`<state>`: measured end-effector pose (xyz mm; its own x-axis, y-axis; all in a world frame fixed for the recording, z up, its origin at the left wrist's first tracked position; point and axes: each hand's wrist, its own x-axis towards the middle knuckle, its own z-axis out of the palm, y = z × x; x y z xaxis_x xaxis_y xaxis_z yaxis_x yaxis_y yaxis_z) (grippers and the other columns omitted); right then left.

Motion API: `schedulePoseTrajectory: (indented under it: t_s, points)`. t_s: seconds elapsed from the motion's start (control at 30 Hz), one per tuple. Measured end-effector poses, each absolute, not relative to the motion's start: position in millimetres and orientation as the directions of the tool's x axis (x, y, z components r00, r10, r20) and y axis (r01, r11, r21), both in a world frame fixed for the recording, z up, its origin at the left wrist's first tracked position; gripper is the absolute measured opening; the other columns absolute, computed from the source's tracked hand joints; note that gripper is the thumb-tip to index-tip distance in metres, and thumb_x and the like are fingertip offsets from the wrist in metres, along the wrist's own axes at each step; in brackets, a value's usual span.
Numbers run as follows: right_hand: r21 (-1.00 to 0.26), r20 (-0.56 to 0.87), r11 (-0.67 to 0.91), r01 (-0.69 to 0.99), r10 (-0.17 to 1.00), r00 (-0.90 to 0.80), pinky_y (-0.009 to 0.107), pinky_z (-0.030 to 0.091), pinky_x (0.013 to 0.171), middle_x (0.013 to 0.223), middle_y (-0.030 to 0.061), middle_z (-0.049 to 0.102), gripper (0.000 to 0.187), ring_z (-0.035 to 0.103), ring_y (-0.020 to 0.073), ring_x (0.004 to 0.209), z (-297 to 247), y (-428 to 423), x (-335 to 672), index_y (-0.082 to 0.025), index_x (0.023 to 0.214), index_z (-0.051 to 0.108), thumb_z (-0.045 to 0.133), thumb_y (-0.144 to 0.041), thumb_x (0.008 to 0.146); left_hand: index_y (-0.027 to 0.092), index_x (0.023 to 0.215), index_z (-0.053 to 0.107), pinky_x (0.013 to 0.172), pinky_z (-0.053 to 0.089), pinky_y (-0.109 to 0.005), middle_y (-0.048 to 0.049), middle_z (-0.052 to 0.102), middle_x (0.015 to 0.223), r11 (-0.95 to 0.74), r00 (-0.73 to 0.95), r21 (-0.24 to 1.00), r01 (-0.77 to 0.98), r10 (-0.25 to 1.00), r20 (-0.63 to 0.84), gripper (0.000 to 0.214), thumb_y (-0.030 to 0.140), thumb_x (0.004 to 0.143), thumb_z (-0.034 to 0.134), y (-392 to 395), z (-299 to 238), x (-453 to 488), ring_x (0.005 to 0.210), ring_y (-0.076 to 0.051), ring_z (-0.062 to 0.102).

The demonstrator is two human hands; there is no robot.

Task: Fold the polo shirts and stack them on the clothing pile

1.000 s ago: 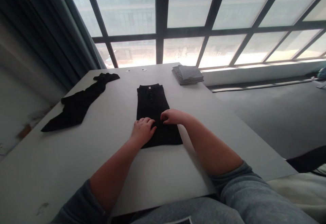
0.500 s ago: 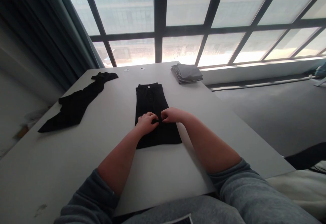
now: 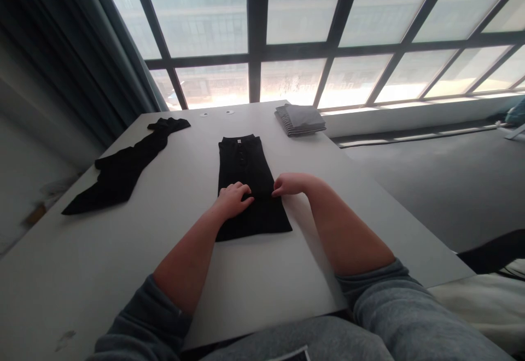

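Observation:
A black polo shirt (image 3: 241, 164) lies folded lengthwise on the white table (image 3: 262, 279), collar to the far end and buttons up. My left hand (image 3: 233, 198) rests on its middle with the fingers curled against the fabric. My right hand (image 3: 289, 184) sits near the shirt's right edge, its fingertips on the cloth. Whether either hand grips the fabric is hidden. A second black garment (image 3: 123, 167) lies loosely spread at the table's left, out of reach of both hands. Folded grey striped clothes (image 3: 301, 119) form a stack at the far edge.
Large dark-framed windows (image 3: 287, 33) stand beyond the table, with a dark curtain (image 3: 123, 49) at the left. Several small white discs (image 3: 217, 113) sit on the far table edge. A grey floor (image 3: 426, 186) lies to the right, below the table.
My right hand has slid rightward along the shirt, away from my left hand. My left hand and the shirt have hardly moved.

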<state>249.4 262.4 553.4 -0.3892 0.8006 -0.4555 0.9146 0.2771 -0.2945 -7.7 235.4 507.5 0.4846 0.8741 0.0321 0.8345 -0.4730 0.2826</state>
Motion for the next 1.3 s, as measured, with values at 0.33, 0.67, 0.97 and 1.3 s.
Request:
schedulePoseTrajectory:
  t_s: [0.33,0.67,0.97,1.3]
  points:
    - [-0.327,-0.331,0.337,0.883,0.834,-0.441,0.026,0.038,0.067,0.090,0.0036,0.072,0.033,0.060,0.0167,0.077,541,265,250,-0.018,0.096,0.076,0.074,-0.050,0.086,0.025,0.105,0.066,0.098,0.045,-0.042,-0.0051,0.066,0.115,-0.494,0.484,0.222,0.841,0.869,0.099,0.025,0.047,0.100,0.056,236,498,-4,0.113,-0.026,0.060]
    - [-0.418,-0.125,0.523,0.742,0.776,-0.618,0.022,0.042,0.074,0.101,0.0027,0.071,0.017,0.061,0.0152,0.087,523,272,252,-0.019,0.098,0.076,0.075,-0.020,0.082,0.029,0.111,0.071,0.102,0.047,-0.042,-0.0020,0.068,0.122,-0.535,0.519,0.349,0.770,0.842,0.145,0.024,0.045,0.097,0.059,240,498,-18,0.115,-0.026,0.062]
    - [-0.395,-0.205,0.444,0.804,0.811,-0.549,0.022,0.038,0.066,0.095,0.0012,0.073,0.016,0.061,0.0144,0.080,515,277,258,-0.021,0.100,0.075,0.072,-0.027,0.086,0.031,0.119,0.071,0.107,0.046,-0.042,-0.0021,0.068,0.127,-0.582,0.587,0.368,0.725,0.802,0.111,0.029,0.046,0.097,0.059,246,499,-29,0.117,-0.025,0.063]
    - [-0.326,-0.215,0.422,0.846,0.838,-0.501,0.023,0.042,0.074,0.107,0.0050,0.075,0.016,0.065,0.0174,0.092,525,272,257,-0.019,0.104,0.075,0.064,-0.025,0.094,0.025,0.112,0.063,0.096,0.046,-0.040,-0.0052,0.068,0.117,-0.533,0.527,0.258,0.806,0.844,0.097,0.022,0.042,0.099,0.056,239,499,-17,0.110,-0.026,0.061]
